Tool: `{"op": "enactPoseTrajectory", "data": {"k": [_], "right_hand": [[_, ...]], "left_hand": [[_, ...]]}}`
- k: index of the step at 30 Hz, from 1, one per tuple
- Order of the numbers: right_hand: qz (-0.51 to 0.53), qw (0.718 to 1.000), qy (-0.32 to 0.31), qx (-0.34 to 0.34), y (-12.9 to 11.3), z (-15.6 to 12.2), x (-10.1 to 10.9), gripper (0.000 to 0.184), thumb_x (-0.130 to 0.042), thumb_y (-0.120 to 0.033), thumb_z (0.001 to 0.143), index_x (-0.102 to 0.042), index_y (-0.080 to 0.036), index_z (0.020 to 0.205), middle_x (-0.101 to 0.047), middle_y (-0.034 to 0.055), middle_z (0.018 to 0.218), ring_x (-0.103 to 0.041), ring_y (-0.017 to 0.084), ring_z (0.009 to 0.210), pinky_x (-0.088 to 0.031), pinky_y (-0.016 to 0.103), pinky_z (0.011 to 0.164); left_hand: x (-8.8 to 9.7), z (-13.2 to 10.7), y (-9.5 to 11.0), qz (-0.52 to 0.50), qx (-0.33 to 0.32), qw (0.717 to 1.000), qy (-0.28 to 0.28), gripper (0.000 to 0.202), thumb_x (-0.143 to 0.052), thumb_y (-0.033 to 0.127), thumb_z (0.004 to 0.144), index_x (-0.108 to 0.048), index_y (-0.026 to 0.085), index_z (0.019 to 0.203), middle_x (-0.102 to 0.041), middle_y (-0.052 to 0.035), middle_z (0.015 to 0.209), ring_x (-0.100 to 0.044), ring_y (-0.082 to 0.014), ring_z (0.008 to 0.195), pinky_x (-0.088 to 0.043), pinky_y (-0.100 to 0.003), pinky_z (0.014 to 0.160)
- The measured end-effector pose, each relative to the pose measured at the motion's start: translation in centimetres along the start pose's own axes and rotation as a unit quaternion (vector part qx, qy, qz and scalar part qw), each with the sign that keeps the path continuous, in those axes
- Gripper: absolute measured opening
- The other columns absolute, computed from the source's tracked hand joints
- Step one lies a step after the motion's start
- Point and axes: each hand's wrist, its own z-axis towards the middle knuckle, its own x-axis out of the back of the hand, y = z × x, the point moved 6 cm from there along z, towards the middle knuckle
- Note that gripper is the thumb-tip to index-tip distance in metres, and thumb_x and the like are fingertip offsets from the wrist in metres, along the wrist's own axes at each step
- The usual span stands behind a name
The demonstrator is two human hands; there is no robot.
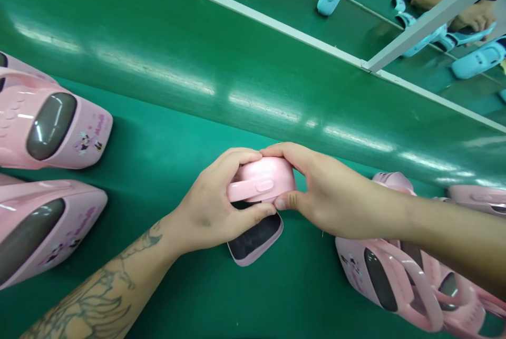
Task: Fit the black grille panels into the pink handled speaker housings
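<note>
1. The left hand (211, 204) and right hand (322, 191) are pressed together on a pink housing (263, 180) from opposite sides. Each pinches it with fingers over the top edge and thumb along the lower edge. The left fingers (241, 155) and right fingers (276, 150) almost meet on top, and the thumbs nearly meet below.
2. The housing sits between the hands, over the lower belt. A pink strap (241, 190) and a small oval button (264, 185) face up.
3. A dark screen panel (253, 237) with a pink rim shows just below the housing, by the left thumb. I cannot tell whether it is joined to the housing.
4. A tattoo (95, 291) covers the left forearm, which crosses the lower belt (177, 291), a teal-green surface.
5. Left of the hands, two pink units (53, 131) lie side by side, each with a dark screen and a cartoon mouse print (87, 141).
6. Under and beyond the right forearm, more pink units (389, 281) lie in an overlapping cluster.
7. A broad green belt (177, 83) runs past, edged by a white rail (253, 12).
8. On the far belt lie pale blue units (478, 59), and a co-worker's hand (472, 16) is close to them, partly behind a metal bar (435, 17).
</note>
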Motion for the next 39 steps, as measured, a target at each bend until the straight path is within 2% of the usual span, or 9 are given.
{"op": "enactPoseTrajectory", "data": {"k": [6, 10, 16, 18, 21, 23, 27, 34, 39], "right_hand": [[-0.022, 0.999, 0.017, 0.038, -0.5, 0.1, -0.2, 0.049, -0.071, -0.012, 0.081, -0.062, -0.024, 0.128, -0.071, 0.0093, 0.128, -0.070, 0.030, 0.114, -0.060, 0.048, 0.094], [-0.027, 0.996, 0.036, 0.077, -0.7, 0.2, -0.3, 0.052, -0.070, -0.009, 0.080, -0.064, -0.025, 0.129, -0.071, 0.0095, 0.131, -0.068, 0.031, 0.121, -0.058, 0.051, 0.102], [0.005, 0.994, 0.031, 0.109, -0.2, 0.2, -0.1, 0.048, -0.070, -0.018, 0.093, -0.063, -0.027, 0.139, -0.069, 0.0075, 0.146, -0.065, 0.030, 0.133, -0.053, 0.052, 0.114], [-0.013, 0.992, 0.025, 0.120, -0.1, -0.2, -0.1, 0.049, -0.067, -0.022, 0.096, -0.059, -0.025, 0.145, -0.064, 0.0103, 0.152, -0.062, 0.031, 0.138, -0.051, 0.054, 0.117], [-0.072, 0.990, 0.008, 0.124, -0.2, -0.7, -0.5, 0.059, -0.063, -0.028, 0.100, -0.046, -0.019, 0.156, -0.051, 0.0172, 0.164, -0.051, 0.033, 0.151, -0.044, 0.058, 0.125], [-0.093, 0.988, 0.004, 0.122, -0.3, -0.8, -0.8, 0.065, -0.065, -0.032, 0.099, -0.041, -0.018, 0.158, -0.047, 0.0198, 0.166, -0.049, 0.036, 0.152, -0.043, 0.061, 0.125], [-0.079, 0.990, 0.028, 0.113, -0.3, -0.7, -1.1, 0.057, -0.066, -0.030, 0.098, -0.048, -0.021, 0.151, -0.059, 0.0178, 0.153, -0.060, 0.035, 0.139, -0.051, 0.061, 0.117], [-0.083, 0.978, 0.082, 0.170, 0.2, -0.4, -1.4, 0.059, -0.066, -0.023, 0.095, -0.049, -0.023, 0.152, -0.059, 0.0184, 0.150, -0.056, 0.037, 0.140, -0.049, 0.064, 0.116], [-0.065, 0.979, 0.093, 0.168, 0.4, -0.4, -1.6, 0.061, -0.064, -0.030, 0.100, -0.047, -0.020, 0.157, -0.056, 0.0201, 0.154, -0.055, 0.036, 0.144, -0.046, 0.063, 0.122]], "left_hand": [[-0.1, -0.1, 0.4, -0.014, -0.060, 0.997, 0.046, 0.049, -0.091, 0.033, 0.079, -0.063, 0.025, 0.118, -0.074, -0.0065, 0.109, -0.071, -0.0230, 0.093, -0.059, -0.039, 0.078], [-0.1, -0.1, 0.2, -0.019, -0.092, 0.993, 0.072, 0.054, -0.094, 0.031, 0.076, -0.064, 0.021, 0.119, -0.075, -0.0073, 0.110, -0.071, -0.0213, 0.094, -0.058, -0.037, 0.081], [0.3, 0.9, -0.9, 0.022, 0.008, 0.999, -0.028, 0.063, -0.093, 0.043, 0.075, -0.066, 0.023, 0.128, -0.075, -0.0048, 0.121, -0.072, -0.0228, 0.103, -0.058, -0.034, 0.086], [0.5, 1.0, -0.9, 0.035, 0.034, 0.998, -0.050, 0.071, -0.095, 0.039, 0.070, -0.063, 0.024, 0.132, -0.072, -0.0044, 0.126, -0.070, -0.0248, 0.108, -0.058, -0.036, 0.088], [0.6, 0.8, -0.8, 0.037, 0.057, 0.996, -0.052, 0.064, -0.092, 0.039, 0.070, -0.063, 0.023, 0.124, -0.070, -0.0041, 0.119, -0.069, -0.0247, 0.104, -0.058, -0.037, 0.084], [0.6, 0.7, -0.8, 0.031, 0.055, 0.997, -0.049, 0.056, -0.090, 0.042, 0.072, -0.064, 0.022, 0.118, -0.069, -0.0035, 0.113, -0.068, -0.0234, 0.099, -0.057, -0.037, 0.080], [0.4, 0.4, -0.7, 0.033, 0.002, 0.999, -0.016, 0.053, -0.091, 0.038, 0.072, -0.065, 0.021, 0.115, -0.068, -0.0026, 0.104, -0.066, -0.0205, 0.090, -0.054, -0.035, 0.076], [0.3, 0.1, -0.6, 0.031, -0.111, 0.991, 0.070, 0.055, -0.091, 0.040, 0.076, -0.065, 0.017, 0.119, -0.069, -0.0047, 0.098, -0.064, -0.0187, 0.083, -0.053, -0.034, 0.073], [0.9, 1.0, -1.9, 0.014, -0.040, 0.999, 0.011, 0.060, -0.094, 0.046, 0.071, -0.069, 0.020, 0.119, -0.076, -0.0068, 0.111, -0.072, -0.0232, 0.096, -0.059, -0.036, 0.082]]}}
